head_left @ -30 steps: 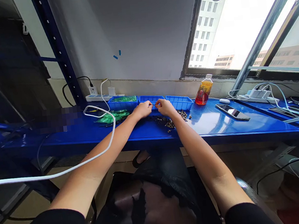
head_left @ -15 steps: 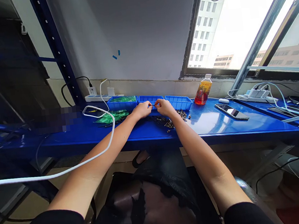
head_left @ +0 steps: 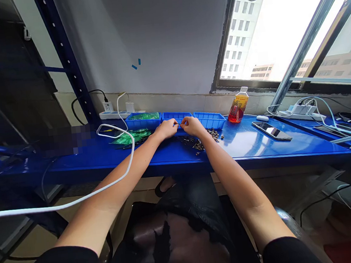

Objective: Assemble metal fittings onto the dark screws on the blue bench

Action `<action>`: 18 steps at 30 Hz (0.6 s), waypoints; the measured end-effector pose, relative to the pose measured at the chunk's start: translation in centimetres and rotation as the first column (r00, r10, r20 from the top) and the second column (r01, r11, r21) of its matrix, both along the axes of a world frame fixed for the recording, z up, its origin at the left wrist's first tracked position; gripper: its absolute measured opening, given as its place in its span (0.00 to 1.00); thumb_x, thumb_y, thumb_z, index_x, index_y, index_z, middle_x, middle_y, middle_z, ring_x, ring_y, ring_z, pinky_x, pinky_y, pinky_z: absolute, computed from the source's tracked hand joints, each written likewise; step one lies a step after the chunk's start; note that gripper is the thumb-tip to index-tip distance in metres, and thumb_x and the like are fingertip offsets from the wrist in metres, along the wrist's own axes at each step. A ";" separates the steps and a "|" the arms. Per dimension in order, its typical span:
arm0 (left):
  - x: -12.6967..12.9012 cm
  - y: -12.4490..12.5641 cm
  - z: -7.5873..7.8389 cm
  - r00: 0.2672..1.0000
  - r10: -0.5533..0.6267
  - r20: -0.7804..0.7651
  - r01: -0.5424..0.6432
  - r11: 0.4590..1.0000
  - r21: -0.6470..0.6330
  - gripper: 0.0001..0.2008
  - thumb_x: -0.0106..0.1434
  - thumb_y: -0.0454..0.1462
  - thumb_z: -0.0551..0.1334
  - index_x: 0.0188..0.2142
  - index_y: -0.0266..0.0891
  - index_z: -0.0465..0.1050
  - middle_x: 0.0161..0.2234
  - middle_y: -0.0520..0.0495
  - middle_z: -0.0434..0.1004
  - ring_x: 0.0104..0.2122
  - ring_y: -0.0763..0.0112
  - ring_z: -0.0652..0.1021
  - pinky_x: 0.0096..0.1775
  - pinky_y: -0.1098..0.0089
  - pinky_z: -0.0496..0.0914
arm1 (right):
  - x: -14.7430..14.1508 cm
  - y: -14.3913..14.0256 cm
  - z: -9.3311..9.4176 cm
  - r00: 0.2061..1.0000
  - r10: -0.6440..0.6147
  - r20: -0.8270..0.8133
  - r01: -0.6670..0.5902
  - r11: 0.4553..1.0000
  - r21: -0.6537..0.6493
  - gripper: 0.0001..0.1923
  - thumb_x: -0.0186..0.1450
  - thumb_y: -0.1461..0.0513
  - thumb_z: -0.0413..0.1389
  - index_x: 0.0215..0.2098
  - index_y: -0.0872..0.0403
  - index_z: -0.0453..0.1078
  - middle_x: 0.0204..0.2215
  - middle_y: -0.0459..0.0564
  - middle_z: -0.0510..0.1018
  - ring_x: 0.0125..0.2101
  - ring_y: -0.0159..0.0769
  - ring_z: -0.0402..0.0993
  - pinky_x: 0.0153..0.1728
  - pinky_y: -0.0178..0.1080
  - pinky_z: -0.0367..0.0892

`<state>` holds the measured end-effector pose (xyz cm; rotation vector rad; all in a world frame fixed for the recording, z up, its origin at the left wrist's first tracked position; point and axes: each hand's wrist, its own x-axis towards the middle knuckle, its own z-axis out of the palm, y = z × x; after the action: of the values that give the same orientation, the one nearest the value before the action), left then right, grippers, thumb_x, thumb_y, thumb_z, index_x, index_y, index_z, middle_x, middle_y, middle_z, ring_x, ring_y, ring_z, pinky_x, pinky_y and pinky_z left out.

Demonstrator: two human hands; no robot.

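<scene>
Over the blue tabletop, my left hand and right hand meet, both pinching one tiny dark part between fingertips. Looks like mid-assembly. Loose parts pile lies just beneath; the next move calls for steady alignment.

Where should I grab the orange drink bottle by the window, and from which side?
Grip the drink bottle around its mid-body from the front: it stands upright, the wall is close behind it, a blue bin sits on its left, and the shelf in front is clear.

text: none legible | bottle label: too small to read
</scene>
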<state>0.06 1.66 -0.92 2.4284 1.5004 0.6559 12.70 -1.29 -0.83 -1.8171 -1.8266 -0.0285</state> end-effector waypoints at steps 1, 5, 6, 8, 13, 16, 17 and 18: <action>0.0 0.0 0.0 1.000 0.002 -0.001 -0.002 1.000 -0.001 0.16 0.62 0.38 0.51 0.47 0.38 0.69 0.35 0.45 0.77 0.37 0.64 0.76 0.38 0.70 0.67 | 0.0 0.0 0.0 1.000 0.001 0.001 -0.001 1.000 -0.001 0.09 0.59 0.61 0.51 0.35 0.53 0.72 0.29 0.47 0.76 0.29 0.33 0.69 0.29 0.32 0.61; 0.0 0.1 0.0 1.000 0.002 -0.011 -0.002 1.000 0.002 0.16 0.62 0.38 0.51 0.47 0.38 0.69 0.37 0.45 0.77 0.38 0.63 0.76 0.38 0.70 0.67 | 0.0 0.1 -0.1 1.000 0.001 0.012 -0.001 1.000 -0.010 0.10 0.59 0.64 0.50 0.36 0.53 0.71 0.29 0.47 0.76 0.30 0.34 0.69 0.29 0.32 0.60; 0.0 0.1 0.0 1.000 0.000 -0.016 0.000 1.000 0.007 0.16 0.62 0.38 0.51 0.46 0.38 0.70 0.37 0.45 0.77 0.38 0.63 0.76 0.38 0.70 0.67 | 0.0 0.1 -0.1 1.000 0.000 0.014 0.000 1.000 -0.008 0.11 0.58 0.64 0.49 0.36 0.53 0.71 0.29 0.47 0.76 0.30 0.34 0.69 0.29 0.32 0.61; 0.0 0.1 0.0 1.000 -0.001 -0.027 0.002 1.000 0.015 0.16 0.62 0.38 0.51 0.45 0.39 0.70 0.37 0.45 0.77 0.39 0.63 0.76 0.38 0.70 0.67 | 0.0 0.2 -0.1 1.000 -0.001 0.014 0.001 1.000 -0.006 0.11 0.58 0.65 0.49 0.36 0.53 0.71 0.29 0.47 0.76 0.30 0.34 0.69 0.29 0.32 0.61; 0.1 0.3 -0.1 0.999 0.001 -0.036 0.000 1.000 0.025 0.15 0.61 0.37 0.51 0.43 0.39 0.72 0.35 0.45 0.78 0.38 0.63 0.76 0.38 0.70 0.67 | 0.0 0.1 -0.1 1.000 -0.003 0.005 0.003 1.000 -0.002 0.11 0.57 0.63 0.50 0.35 0.53 0.72 0.30 0.48 0.76 0.30 0.34 0.69 0.30 0.33 0.61; 0.1 0.3 -0.2 0.999 0.004 -0.037 -0.003 1.000 0.025 0.15 0.61 0.38 0.51 0.43 0.39 0.71 0.35 0.45 0.78 0.38 0.63 0.76 0.38 0.70 0.67 | 0.0 0.1 -0.1 1.000 -0.006 -0.001 0.006 1.000 0.000 0.10 0.57 0.63 0.50 0.34 0.53 0.72 0.30 0.47 0.76 0.31 0.34 0.69 0.30 0.33 0.62; 0.1 0.3 -0.2 0.999 0.003 -0.036 -0.002 1.000 0.025 0.15 0.61 0.38 0.51 0.43 0.39 0.71 0.35 0.45 0.78 0.38 0.63 0.76 0.38 0.70 0.67 | 0.0 0.0 -0.1 1.000 -0.003 -0.003 0.003 1.000 -0.001 0.11 0.56 0.63 0.50 0.34 0.53 0.72 0.30 0.47 0.76 0.31 0.34 0.69 0.30 0.33 0.61; 0.1 0.3 -0.1 0.999 0.001 -0.035 0.000 1.000 0.025 0.15 0.61 0.38 0.51 0.43 0.39 0.71 0.35 0.45 0.78 0.37 0.63 0.76 0.38 0.70 0.67 | 0.0 0.0 0.0 1.000 -0.001 -0.005 0.001 1.000 -0.001 0.11 0.56 0.63 0.50 0.33 0.53 0.72 0.30 0.47 0.76 0.31 0.34 0.69 0.30 0.33 0.61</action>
<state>0.13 1.92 -1.07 2.4706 1.5150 0.6383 12.68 -1.27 -0.87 -1.8172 -1.8231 -0.0229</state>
